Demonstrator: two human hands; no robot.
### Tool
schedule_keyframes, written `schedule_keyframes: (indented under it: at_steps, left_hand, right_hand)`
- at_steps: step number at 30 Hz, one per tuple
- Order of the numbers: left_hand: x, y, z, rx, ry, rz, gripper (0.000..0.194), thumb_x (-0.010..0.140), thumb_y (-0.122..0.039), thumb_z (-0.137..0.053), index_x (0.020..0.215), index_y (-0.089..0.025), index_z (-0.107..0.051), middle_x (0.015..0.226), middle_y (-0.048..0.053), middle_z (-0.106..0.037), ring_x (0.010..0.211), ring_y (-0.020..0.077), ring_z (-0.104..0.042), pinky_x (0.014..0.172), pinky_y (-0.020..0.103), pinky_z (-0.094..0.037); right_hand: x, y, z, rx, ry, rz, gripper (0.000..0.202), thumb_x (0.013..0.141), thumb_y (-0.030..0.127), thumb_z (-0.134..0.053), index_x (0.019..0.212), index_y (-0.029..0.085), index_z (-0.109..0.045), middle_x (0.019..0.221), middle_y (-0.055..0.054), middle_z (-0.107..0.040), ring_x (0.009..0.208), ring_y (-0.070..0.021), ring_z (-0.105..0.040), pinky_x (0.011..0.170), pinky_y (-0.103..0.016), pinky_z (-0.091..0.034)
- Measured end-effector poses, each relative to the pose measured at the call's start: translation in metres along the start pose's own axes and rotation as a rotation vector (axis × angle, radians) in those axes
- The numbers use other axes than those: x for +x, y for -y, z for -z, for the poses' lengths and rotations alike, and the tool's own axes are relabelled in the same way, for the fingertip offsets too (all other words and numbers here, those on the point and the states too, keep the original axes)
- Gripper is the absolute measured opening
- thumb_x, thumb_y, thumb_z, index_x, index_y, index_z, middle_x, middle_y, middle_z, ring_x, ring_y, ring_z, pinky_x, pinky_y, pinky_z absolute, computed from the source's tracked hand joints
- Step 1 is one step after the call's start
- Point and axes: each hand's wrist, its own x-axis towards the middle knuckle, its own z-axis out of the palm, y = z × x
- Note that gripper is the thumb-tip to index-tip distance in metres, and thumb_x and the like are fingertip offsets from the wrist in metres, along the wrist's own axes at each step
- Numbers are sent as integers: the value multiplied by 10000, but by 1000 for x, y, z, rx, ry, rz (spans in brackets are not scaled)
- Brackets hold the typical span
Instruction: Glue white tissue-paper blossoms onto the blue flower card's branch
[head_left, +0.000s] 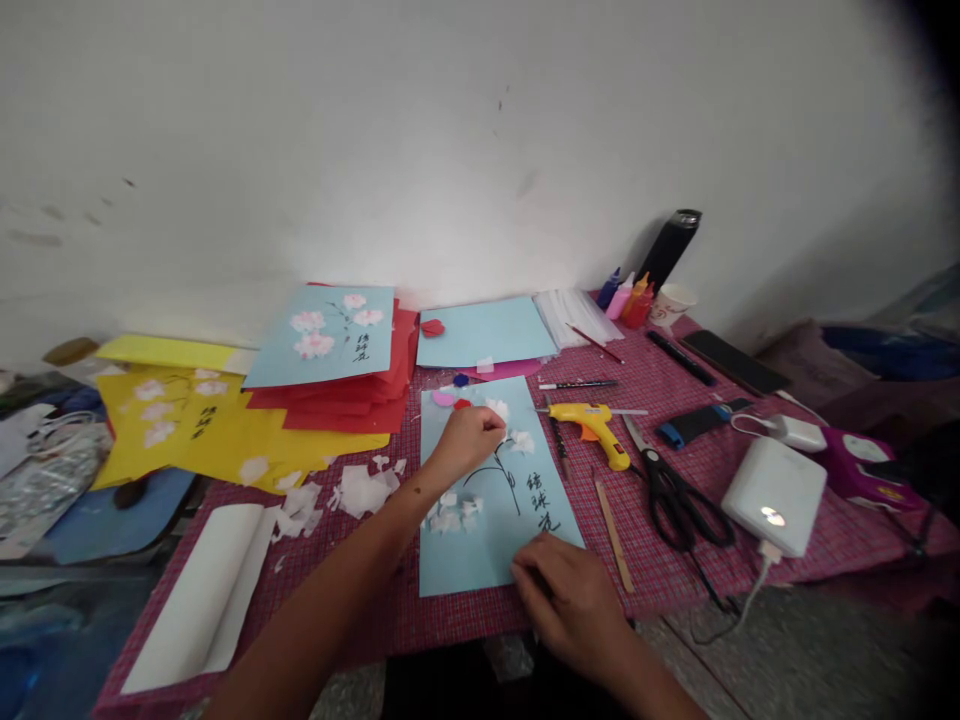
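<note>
A light blue sheet lies in front of me, with a painted black branch, black brush writing and white crumpled paper petals on it. Over its upper part is my left hand, fingers pinched beside a white petal cluster; what they hold, if anything, is too small to name. My right hand rests on the sheet's lower right corner with its fingers curled, and their tips are partly hidden. Right of the sheet lies a yellow glue gun.
Black-handled scissors, a wooden stick and a white power bank with a cable lie at the right. Torn white paper and a white roll are at the left. Behind are stacked red sheets and paint bottles.
</note>
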Motion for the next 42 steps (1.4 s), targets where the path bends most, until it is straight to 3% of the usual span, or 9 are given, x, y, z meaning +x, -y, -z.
schedule_keyframes:
  at_steps: [4, 9, 14, 18, 26, 30, 42]
  left_hand:
    - [0, 4, 1, 159, 61, -98, 248, 844, -119, -545, 839, -176, -786, 835, 39, -773, 803, 185, -691, 770, 283, -502]
    - [-4, 9, 10, 374, 69, -192, 393, 856, -73, -517, 1152, -189, -747, 1116, 99, -753, 1054, 238, -676, 959, 359, -509]
    - [-7, 7, 22, 415, 164, -274, 447, 821, -69, -530, 1210, -193, -712, 1161, 100, -716, 1155, 256, -628, 1013, 382, -496]
    - [-4, 3, 26, 448, 203, -299, 431, 847, -112, -551, 1237, -218, -702, 1165, 98, -697, 1128, 262, -631, 971, 376, -499]
    - [2, 6, 23, 488, 236, -306, 214, 891, -162, -570, 975, -202, -763, 1014, 92, -709, 1011, 248, -643, 877, 347, -494]
    - [3, 7, 23, 509, 238, -327, 213, 928, -192, -553, 865, -188, -756, 943, 91, -703, 960, 236, -642, 860, 338, -488]
    - [3, -6, 10, 523, 220, -286, 244, 969, -228, -526, 910, -182, -759, 1006, 110, -705, 924, 238, -663, 789, 332, -503]
  right_hand:
    - [0, 0, 1, -12, 11, -8, 115, 984, 137, -529, 910, 200, -590, 776, -22, -592, 704, -158, -565, 649, -283, -381]
    - [-1, 0, 1, -11, 7, -1, 125, 985, 136, -523, 902, 201, -591, 768, -21, -590, 704, -160, -564, 650, -288, -384]
    - [-1, 0, 1, -10, 19, 1, 123, 993, 154, -510, 921, 207, -595, 773, -27, -597, 707, -167, -571, 649, -295, -404]
    - [-1, 0, 1, -21, 20, -6, 125, 994, 161, -514, 918, 208, -601, 777, -30, -603, 708, -167, -574, 647, -297, -408]
    - [0, 2, 1, -13, 4, -2, 131, 986, 143, -514, 903, 202, -597, 772, -30, -600, 704, -164, -575, 646, -293, -398]
    - [0, 1, 1, -21, 2, 0, 122, 984, 145, -523, 907, 203, -597, 770, -28, -600, 698, -162, -572, 639, -291, -395]
    - [0, 0, 1, -15, 2, 11, 125, 982, 146, -521, 911, 205, -605, 770, -31, -606, 702, -172, -581, 649, -300, -420]
